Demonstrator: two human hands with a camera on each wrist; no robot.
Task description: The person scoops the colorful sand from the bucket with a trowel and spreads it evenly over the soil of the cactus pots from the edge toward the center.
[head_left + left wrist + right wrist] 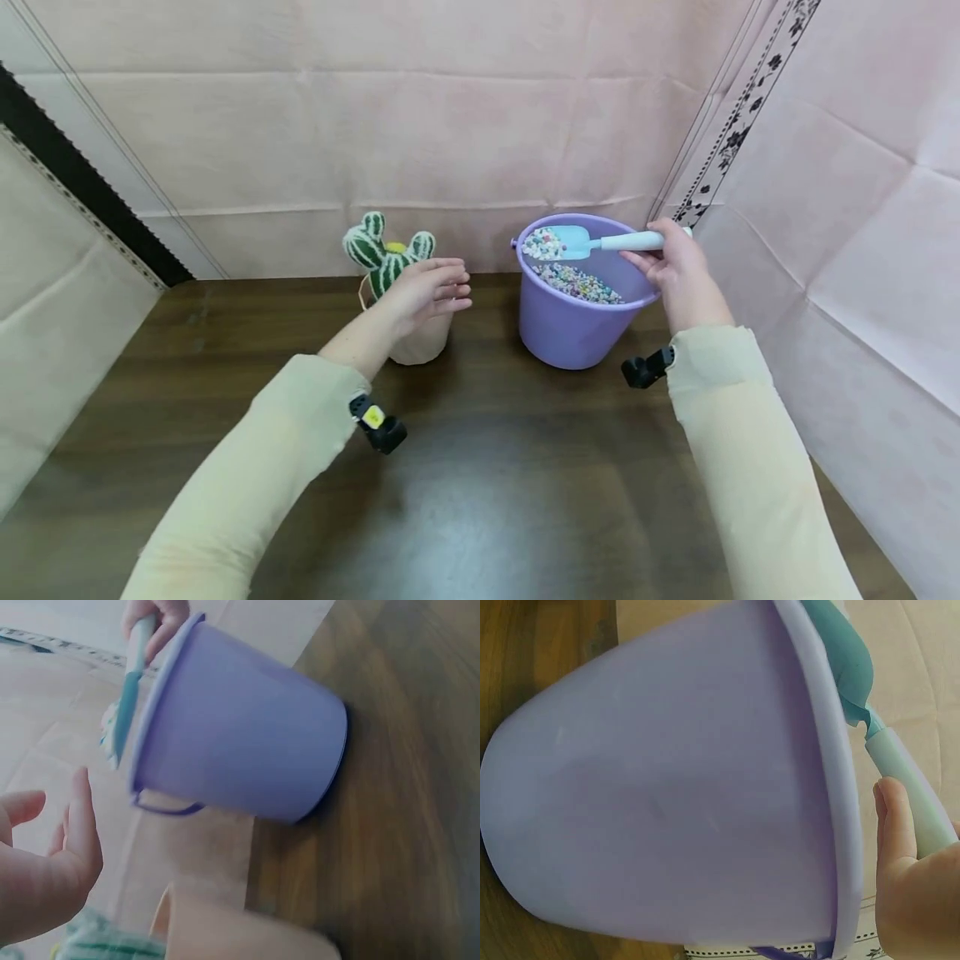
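Note:
My right hand point(678, 271) grips the pale handle of a light blue trowel point(576, 242). The trowel lies level over the mouth of a purple bucket point(573, 333), its blade heaped with small pastel beads point(543, 244). More multicoloured beads point(577, 283) fill the lower part of the bucket. My left hand point(431, 292) has its fingers extended and holds nothing. It is beside a potted crochet cactus point(365, 248), hiding part of it. The cactus is green with white stripes and a yellow top, in a beige pot point(422, 342). The left wrist view shows the loaded trowel point(126, 712) side-on.
Both bucket and pot stand on a dark brown wooden table point(465, 483), near its back edge. Creased pale cloth point(465, 133) hangs behind them, and a similar cloth point(862, 233) with a black floral border closes off the right side.

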